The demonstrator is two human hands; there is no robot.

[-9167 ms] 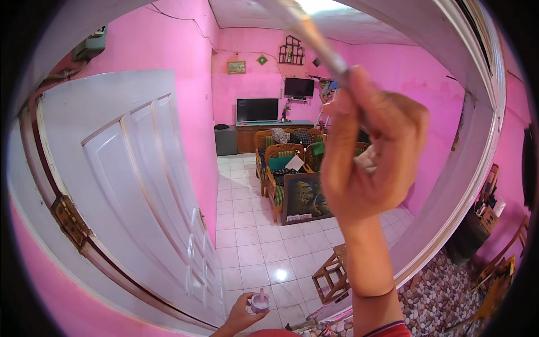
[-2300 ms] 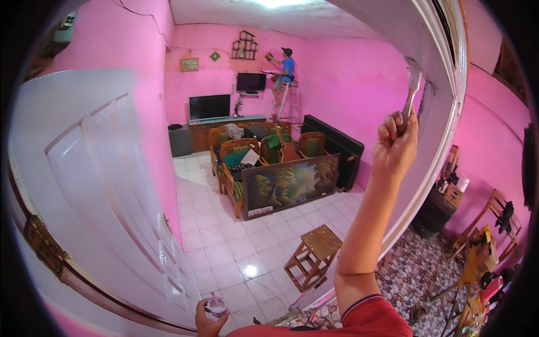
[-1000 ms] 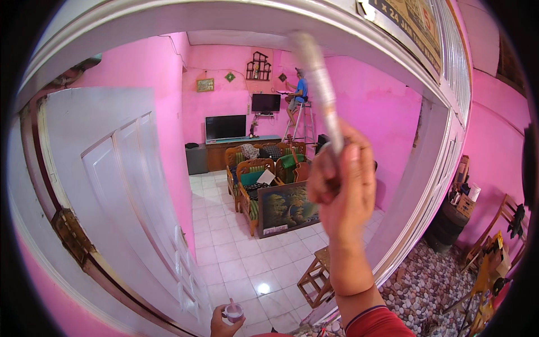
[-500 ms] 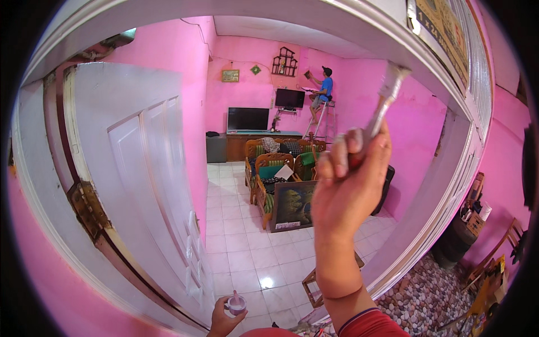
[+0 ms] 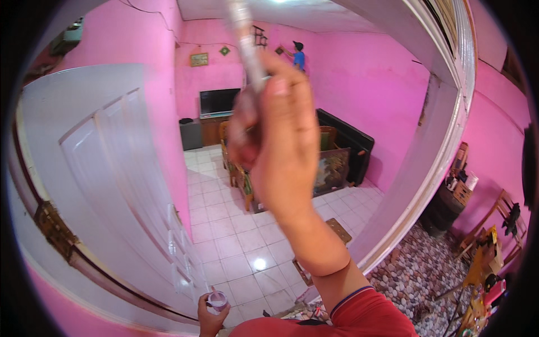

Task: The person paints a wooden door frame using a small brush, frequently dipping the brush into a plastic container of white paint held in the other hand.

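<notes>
Nearest to the camera, a paintbrush (image 5: pixel 242 28) is grasped in the grip of the right hand (image 5: pixel 283 129), which is raised high in the doorway; hand and brush are blurred, and the brush's far end is cut off by the upper edge. The forearm is bared below a red sleeve (image 5: pixel 373 309). Lower down, a small cup (image 5: pixel 219 305) is held in the grip of the left hand (image 5: pixel 211 320), its sides clasped by the fingers; a thin stick (image 5: pixel 215 292) is leaned inside it. To the left, a pale panelled door (image 5: pixel 101 135) is swung open, and a rusty hinge (image 5: pixel 54 226) is seen at its edge. The opening is bounded on the right by a whitish door frame (image 5: pixel 443 118), beyond which a pebble-patterned floor (image 5: pixel 415 269) is shown. Past the right forearm, a wooden stool (image 5: pixel 338 229) is partly hidden on the white tiled floor (image 5: pixel 216 224). Farther in, a landscape painting (image 5: pixel 335 168) is propped before a long black piece of furniture (image 5: pixel 362 149). A dark television (image 5: pixel 219 102) is set against the pink wall, where a co-worker in a blue shirt (image 5: pixel 299 59) is seen with an arm lifted.
</notes>
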